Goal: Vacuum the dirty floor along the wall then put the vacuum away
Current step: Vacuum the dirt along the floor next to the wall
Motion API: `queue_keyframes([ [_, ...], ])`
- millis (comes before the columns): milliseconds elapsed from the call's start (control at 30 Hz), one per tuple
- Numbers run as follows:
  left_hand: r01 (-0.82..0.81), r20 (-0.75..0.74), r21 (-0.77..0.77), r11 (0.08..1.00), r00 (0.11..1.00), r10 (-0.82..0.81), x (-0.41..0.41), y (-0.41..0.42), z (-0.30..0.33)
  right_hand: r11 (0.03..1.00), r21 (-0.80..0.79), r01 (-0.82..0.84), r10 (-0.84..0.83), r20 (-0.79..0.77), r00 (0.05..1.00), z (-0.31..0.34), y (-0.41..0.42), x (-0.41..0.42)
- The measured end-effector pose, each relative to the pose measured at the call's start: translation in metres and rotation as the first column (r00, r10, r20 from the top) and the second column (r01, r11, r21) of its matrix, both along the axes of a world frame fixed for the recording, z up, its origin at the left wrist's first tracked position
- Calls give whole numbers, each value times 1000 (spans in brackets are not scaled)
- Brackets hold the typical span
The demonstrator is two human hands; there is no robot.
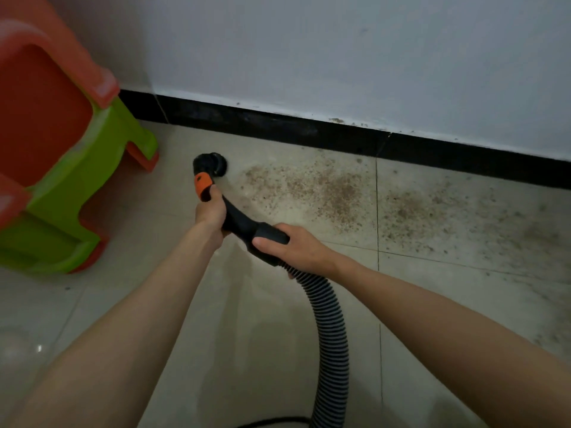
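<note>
My left hand point(210, 213) grips the curved black vacuum handle point(239, 220) just below its orange collar point(202, 186). My right hand point(292, 247) holds the black cuff where the ribbed hose point(329, 329) joins the handle. The round black nozzle point(213, 164) sits on the tiled floor close to the wall. Brown crumbs and dirt point(324, 189) are scattered on the tiles to the right of the nozzle, along the black baseboard point(309, 128). The vacuum body is out of view.
Stacked orange and green plastic stools point(71, 168) stand at the left, near the nozzle. A white wall point(340, 57) rises above the baseboard. The hose trails down to the bottom edge, where a dark cable point(272, 423) lies on the tiles.
</note>
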State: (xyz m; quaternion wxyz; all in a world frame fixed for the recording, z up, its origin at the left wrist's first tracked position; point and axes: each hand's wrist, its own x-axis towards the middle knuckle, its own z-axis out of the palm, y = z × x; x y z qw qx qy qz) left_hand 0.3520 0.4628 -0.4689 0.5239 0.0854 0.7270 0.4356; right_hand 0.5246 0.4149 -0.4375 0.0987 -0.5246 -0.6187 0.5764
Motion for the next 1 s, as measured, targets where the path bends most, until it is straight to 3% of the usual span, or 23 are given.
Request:
queue_keyframes([
  [200,-154,50,-33,988,987,156,-15,-42,-10,981,19,-192,191,31,981,-2,-15,-6],
  [400,-181,75,-16,983,980,182,11,-64,-13,973,69,-221,217,59,974,-8,-32,19],
  [567,-140,55,-20,990,988,141,50,-52,-4,987,54,-151,151,14,988,-8,-28,54],
  [733,-66,-93,-14,998,994,64,71,-21,4,999,33,-13,15,-61,998,-20,-16,65],
  [1000,63,-118,-67,996,991,-70,99,4,-3,994,38,105,-101,-85,991,-35,-13,88],
])
